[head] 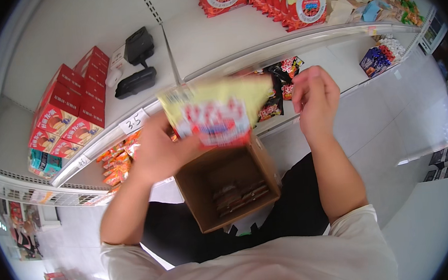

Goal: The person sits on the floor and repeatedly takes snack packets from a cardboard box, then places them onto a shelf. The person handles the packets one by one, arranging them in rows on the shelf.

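My left hand (162, 152) grips a yellow-and-red snack bag (218, 120) by its left side, thumb across the front; motion blurs the bag. Off to the right, my right hand (319, 101) is raised with its fingers curled, apart from the bag, and I see nothing in it. Below the bag a cardboard box (193, 197) stands open between my legs, with several snack packs (244, 197) lying at its bottom. On the upper shelf (216, 42), matching yellow-and-red bags (308, 3) stand in rows.
Red snack cartons (67, 105) are stacked at the shelf's left, beside a black device (136, 81). A handwritten price tag (133, 121) sits on the shelf edge. Lower down are orange snack packs (119, 162), black snack packs (273, 110) and a blue bag (375, 61).
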Available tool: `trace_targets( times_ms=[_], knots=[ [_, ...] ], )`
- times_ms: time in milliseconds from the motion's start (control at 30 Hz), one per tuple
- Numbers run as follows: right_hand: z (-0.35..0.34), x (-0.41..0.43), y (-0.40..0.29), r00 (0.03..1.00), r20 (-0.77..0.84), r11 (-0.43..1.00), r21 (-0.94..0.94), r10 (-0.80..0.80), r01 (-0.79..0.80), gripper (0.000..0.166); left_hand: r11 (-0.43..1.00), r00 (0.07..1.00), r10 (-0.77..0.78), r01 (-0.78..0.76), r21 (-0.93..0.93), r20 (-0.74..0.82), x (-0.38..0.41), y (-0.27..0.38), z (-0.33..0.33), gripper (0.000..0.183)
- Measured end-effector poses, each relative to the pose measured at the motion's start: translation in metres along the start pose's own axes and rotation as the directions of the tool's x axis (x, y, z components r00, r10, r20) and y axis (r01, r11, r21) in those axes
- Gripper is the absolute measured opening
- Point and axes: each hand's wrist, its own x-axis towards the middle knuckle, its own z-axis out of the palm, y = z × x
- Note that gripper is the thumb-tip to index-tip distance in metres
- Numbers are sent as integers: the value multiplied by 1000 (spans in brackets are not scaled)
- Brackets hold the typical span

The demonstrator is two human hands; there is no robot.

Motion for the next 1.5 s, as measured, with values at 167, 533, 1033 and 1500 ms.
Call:
trace_targets(
  times_ms=[167, 533, 1033, 1500],
  knots=[
    [-5, 22, 21, 963, -129, 961, 182, 235, -210, 35, 999, 964, 32, -33, -1, -263, 130, 34, -7, 36],
    [5, 8, 14, 978, 44, 972, 106, 206, -210, 35, 995, 942, -56, 26, -95, -331, 304, -15, 29, 33],
    [2, 7, 16, 968, 139, 964, 133, 211, -229, 35, 826, 902, -7, 248, 506, -432, 326, -36, 23, 89],
    [5, 10, 24, 964, 128, 972, -27, 234, -233, 27, 917, 804, 394, -379, 126, -446, 210, 6, 11, 28]
  ],
)
